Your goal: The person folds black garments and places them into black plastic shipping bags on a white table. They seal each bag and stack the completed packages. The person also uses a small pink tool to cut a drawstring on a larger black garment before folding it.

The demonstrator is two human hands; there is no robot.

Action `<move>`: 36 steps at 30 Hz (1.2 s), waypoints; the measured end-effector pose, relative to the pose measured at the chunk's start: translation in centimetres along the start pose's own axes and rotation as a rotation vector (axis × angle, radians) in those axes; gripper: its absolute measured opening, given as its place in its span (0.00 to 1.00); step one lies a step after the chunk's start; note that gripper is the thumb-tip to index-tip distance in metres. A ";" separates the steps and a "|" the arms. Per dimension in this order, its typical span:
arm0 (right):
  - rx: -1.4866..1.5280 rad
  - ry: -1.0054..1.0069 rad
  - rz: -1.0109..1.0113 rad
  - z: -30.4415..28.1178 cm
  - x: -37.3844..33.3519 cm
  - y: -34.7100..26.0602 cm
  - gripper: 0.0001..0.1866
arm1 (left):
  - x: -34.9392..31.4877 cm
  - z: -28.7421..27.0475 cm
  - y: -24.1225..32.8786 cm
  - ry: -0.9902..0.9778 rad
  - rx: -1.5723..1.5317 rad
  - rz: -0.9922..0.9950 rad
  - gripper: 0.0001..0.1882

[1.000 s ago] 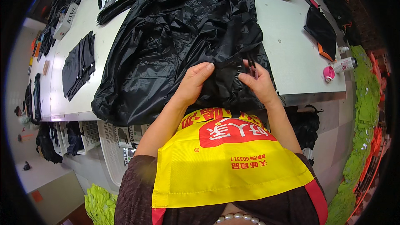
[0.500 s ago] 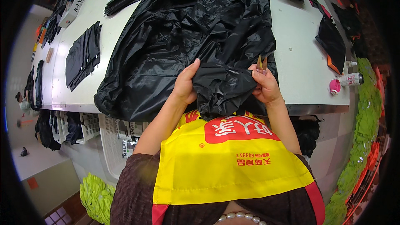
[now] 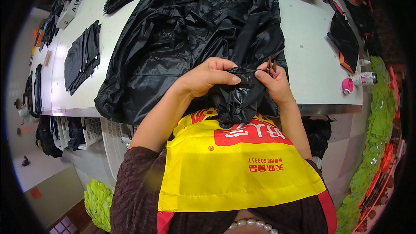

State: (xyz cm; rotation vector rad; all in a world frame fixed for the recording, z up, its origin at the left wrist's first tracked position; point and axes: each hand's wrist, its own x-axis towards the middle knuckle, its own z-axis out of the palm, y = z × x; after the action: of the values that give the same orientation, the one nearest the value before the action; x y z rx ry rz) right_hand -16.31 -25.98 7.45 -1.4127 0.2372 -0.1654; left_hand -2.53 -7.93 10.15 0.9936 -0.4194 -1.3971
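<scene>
A large shiny black garment [image 3: 173, 47] lies crumpled over the table's near edge and hangs onto my yellow apron [image 3: 234, 177]. My left hand [image 3: 212, 77] pinches a band of its black cloth between thumb and fingers. Close beside it, my right hand [image 3: 277, 84] grips the same band with thumb and forefinger. Small thread snips [image 3: 271, 66] sit in the right hand too, their two points sticking up past the fingers. Below both hands, a bunched part of the garment droops toward the apron.
Folded black garments [image 3: 82, 56] lie at the left on the white table [image 3: 312, 60], near a white box [image 3: 70, 11]. At the right are a black pouch [image 3: 343, 39], a pink tape roll [image 3: 347, 86] and a can [image 3: 365, 78]. Lime-green cloth [image 3: 377, 121] is heaped beyond.
My left hand has moved right, close to the right hand, and now pinches the cloth's upper edge. The cloth between the hands has drawn into a narrow band, its rest hanging lower.
</scene>
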 end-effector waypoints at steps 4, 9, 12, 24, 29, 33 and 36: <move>-0.344 0.139 -0.182 0.3 -0.6 -0.8 0.10 | -0.3 0.0 -1.4 0.055 -0.246 -0.008 0.09; -0.647 0.158 -0.424 2.2 -2.4 -5.8 0.14 | -1.3 1.3 -0.4 0.087 -0.165 0.034 0.09; -0.657 0.076 -0.439 3.2 -2.3 -6.6 0.13 | -1.5 1.8 -0.2 0.085 -0.065 0.068 0.09; -0.985 0.013 -0.412 2.8 -2.5 -7.6 0.07 | -1.6 3.9 0.0 0.131 0.490 0.177 0.09; -0.930 0.123 -0.450 3.8 -2.9 -7.0 0.08 | -1.3 3.6 -0.2 0.116 0.304 0.138 0.09; -0.884 0.165 -0.475 4.1 -2.8 -6.5 0.08 | -1.1 2.9 -0.9 0.153 0.086 0.150 0.09; -0.847 0.132 -0.470 4.2 -3.1 -6.6 0.08 | -0.8 2.9 -1.2 0.186 0.085 0.161 0.08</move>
State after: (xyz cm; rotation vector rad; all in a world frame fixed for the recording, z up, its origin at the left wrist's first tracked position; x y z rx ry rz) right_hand -18.09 -22.20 14.73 -2.2930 0.0722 -0.5969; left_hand -5.65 -7.99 11.12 1.1237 -0.4136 -1.1399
